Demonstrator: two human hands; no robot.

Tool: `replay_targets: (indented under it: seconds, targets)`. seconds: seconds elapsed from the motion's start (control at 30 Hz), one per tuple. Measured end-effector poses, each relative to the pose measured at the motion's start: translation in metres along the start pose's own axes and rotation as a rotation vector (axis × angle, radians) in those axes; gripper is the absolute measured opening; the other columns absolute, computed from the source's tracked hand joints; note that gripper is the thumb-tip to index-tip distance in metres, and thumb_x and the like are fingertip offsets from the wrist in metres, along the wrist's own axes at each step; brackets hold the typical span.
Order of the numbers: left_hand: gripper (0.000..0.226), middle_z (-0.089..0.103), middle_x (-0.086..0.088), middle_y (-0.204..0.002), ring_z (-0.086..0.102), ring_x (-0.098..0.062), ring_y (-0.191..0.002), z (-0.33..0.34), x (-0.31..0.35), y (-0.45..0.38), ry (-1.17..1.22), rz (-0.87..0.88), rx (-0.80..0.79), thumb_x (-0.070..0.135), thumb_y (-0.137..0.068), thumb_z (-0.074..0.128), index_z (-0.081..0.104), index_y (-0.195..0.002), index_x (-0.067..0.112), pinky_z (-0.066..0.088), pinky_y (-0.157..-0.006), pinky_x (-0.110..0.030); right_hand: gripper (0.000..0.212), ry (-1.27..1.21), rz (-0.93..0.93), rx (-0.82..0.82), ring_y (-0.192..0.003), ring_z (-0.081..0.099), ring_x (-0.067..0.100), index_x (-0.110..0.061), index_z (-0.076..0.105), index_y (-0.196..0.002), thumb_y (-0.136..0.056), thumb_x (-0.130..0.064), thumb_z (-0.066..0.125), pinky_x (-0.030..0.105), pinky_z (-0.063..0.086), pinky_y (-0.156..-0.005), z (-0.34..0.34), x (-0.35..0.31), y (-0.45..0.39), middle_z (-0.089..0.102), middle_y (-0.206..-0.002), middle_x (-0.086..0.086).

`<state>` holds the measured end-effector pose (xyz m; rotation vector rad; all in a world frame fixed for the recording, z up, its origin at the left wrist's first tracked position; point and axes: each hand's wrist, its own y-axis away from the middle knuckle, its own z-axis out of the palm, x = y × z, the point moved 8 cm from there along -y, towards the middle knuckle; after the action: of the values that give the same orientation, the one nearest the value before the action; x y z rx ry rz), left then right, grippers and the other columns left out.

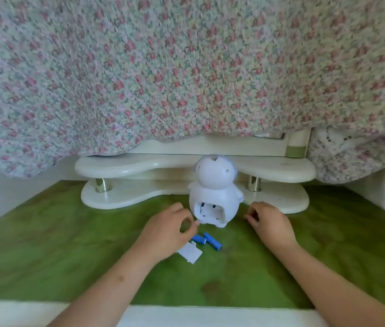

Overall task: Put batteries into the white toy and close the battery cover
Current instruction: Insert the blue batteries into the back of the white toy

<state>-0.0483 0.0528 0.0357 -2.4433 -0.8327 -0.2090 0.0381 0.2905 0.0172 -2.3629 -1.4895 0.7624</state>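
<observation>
We seem to be in a home, most likely a bedroom or a child's room, seated at a green-topped desk with a cream front edge. A crocheted blanket in pastel yarn with pink flecks hangs over the back of the desk, and beneath it we see a cream, wavy-edged two-tier shelf on short shiny metal posts, the sort of curvy furniture made for a household. A plain white wall closes the left side, and we cannot tell what lies behind the blanket.
</observation>
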Motion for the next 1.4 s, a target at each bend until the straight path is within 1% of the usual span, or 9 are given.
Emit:
replay_targets:
  seconds: [0.17, 0.37, 0.47, 0.6, 0.67, 0.87, 1.13, 1.23, 1.4]
  targets:
    - [0.041, 0.050, 0.018, -0.099, 0.059, -0.006, -0.085, 0.019, 0.009, -0.003, -0.036, 0.068, -0.141, 0.073, -0.076, 0.053, 0.057, -0.096, 0.037, 0.054, -0.069, -0.031, 0.017, -0.062, 0.041, 0.128, -0.070, 0.060, 0.028, -0.007, 0.066, -0.091, -0.096, -0.021, 0.059, 0.036, 0.046, -0.058, -0.010, 0.006, -0.005, 0.067, -0.081, 0.010]
    - [0.023, 0.054, 0.013, -0.090, 0.060, -0.012, -0.077, 0.030, 0.009, -0.001, 0.091, 0.037, -0.172, 0.050, -0.076, 0.068, 0.060, -0.078, 0.029, 0.055, -0.072, -0.040, 0.026, -0.297, 0.116, 0.182, -0.080, 0.064, 0.025, -0.010, 0.068, -0.099, -0.099, -0.032, 0.054, 0.030, 0.041, -0.066, -0.016, 0.006, 0.000, 0.068, -0.085, 0.004]
    - [0.022, 0.052, 0.011, -0.087, 0.058, -0.013, -0.075, 0.030, 0.002, -0.002, 0.141, 0.007, -0.151, 0.048, -0.075, 0.067, 0.057, -0.074, 0.029, 0.055, -0.073, -0.041, 0.041, -0.553, 0.133, 0.133, -0.096, 0.060, 0.014, -0.013, 0.063, -0.127, -0.099, -0.040, 0.052, 0.017, 0.040, -0.076, -0.020, -0.007, 0.003, 0.066, -0.108, -0.001]
    - [0.016, 0.048, 0.013, -0.092, 0.056, -0.009, -0.079, 0.027, -0.010, -0.002, 0.227, -0.009, -0.096, 0.046, -0.076, 0.068, 0.059, -0.078, 0.033, 0.053, -0.075, -0.033, 0.094, -0.691, 0.026, -0.054, -0.124, 0.049, 0.010, -0.023, 0.030, -0.155, -0.078, -0.059, 0.071, 0.024, 0.037, -0.102, -0.007, -0.031, -0.004, 0.046, -0.146, -0.009]
    - [0.014, 0.048, 0.014, -0.097, 0.055, -0.006, -0.085, 0.024, -0.013, -0.003, 0.273, -0.002, -0.061, 0.043, -0.076, 0.069, 0.061, -0.082, 0.033, 0.050, -0.079, -0.024, 0.104, -0.687, -0.071, -0.137, -0.123, 0.051, 0.005, -0.025, 0.027, -0.155, -0.071, -0.048, 0.084, 0.013, 0.039, -0.096, 0.000, -0.047, -0.010, 0.046, -0.147, -0.011]
    - [0.023, 0.052, 0.008, -0.106, 0.057, -0.006, -0.099, 0.004, -0.011, -0.002, 0.391, 0.055, 0.143, 0.026, -0.073, 0.076, 0.068, -0.095, 0.026, 0.046, -0.090, -0.014, 0.082, -0.669, -0.066, -0.108, -0.093, 0.054, -0.010, -0.028, 0.045, -0.142, -0.073, -0.029, 0.087, -0.003, 0.041, -0.068, 0.004, -0.058, -0.029, 0.055, -0.111, -0.022]
    - [0.029, 0.058, 0.010, -0.108, 0.064, -0.013, -0.100, -0.029, 0.009, 0.002, 0.460, 0.088, 0.453, 0.030, -0.072, 0.075, 0.070, -0.100, 0.024, 0.050, -0.090, -0.019, 0.058, -0.983, 0.140, -0.028, -0.105, 0.067, 0.012, -0.029, 0.058, -0.128, -0.077, -0.040, 0.082, 0.028, 0.055, -0.083, 0.022, -0.043, -0.039, 0.070, -0.117, -0.007]
    - [0.032, 0.062, 0.013, -0.108, 0.066, -0.009, -0.101, -0.031, 0.030, -0.010, 0.485, 0.051, 0.482, 0.028, -0.071, 0.077, 0.069, -0.102, 0.027, 0.052, -0.090, -0.022, 0.054, -1.186, 0.177, -0.053, -0.104, 0.071, 0.014, -0.031, 0.061, -0.121, -0.075, -0.045, 0.082, 0.029, 0.059, -0.079, 0.025, -0.042, -0.039, 0.073, -0.114, -0.005]
    - [0.031, 0.064, 0.008, -0.103, 0.064, -0.013, -0.097, -0.022, 0.081, -0.041, 0.311, 0.086, 0.475, 0.025, -0.073, 0.075, 0.066, -0.102, 0.023, 0.053, -0.083, -0.029, 0.063, -1.353, 0.252, 0.005, -0.101, 0.075, 0.020, -0.026, 0.065, -0.118, -0.065, -0.058, 0.078, 0.046, 0.061, -0.088, 0.015, -0.038, -0.039, 0.077, -0.111, 0.001]
